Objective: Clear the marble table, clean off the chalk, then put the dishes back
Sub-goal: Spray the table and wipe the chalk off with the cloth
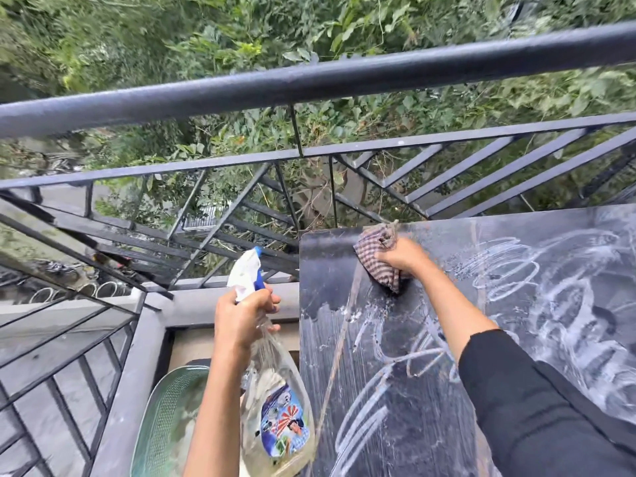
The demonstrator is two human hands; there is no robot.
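Note:
The dark marble table (323,270) fills the right half of the head view, covered in white chalk scribbles (509,270) and wet smears. My right hand (401,258) grips a bunched checked cloth (377,259) and presses it on the table near its far left corner, where the surface looks wiped dark. My left hand (242,318) holds a clear spray bottle (275,407) by the neck, fingers round its white and blue trigger head, left of the table edge. No dishes are in view.
A black metal balcony railing (309,80) runs along the far side and the left, with dense greenery beyond. A green mesh chair back (165,421) stands low between the railing and the table. A grey ledge (192,304) borders the floor.

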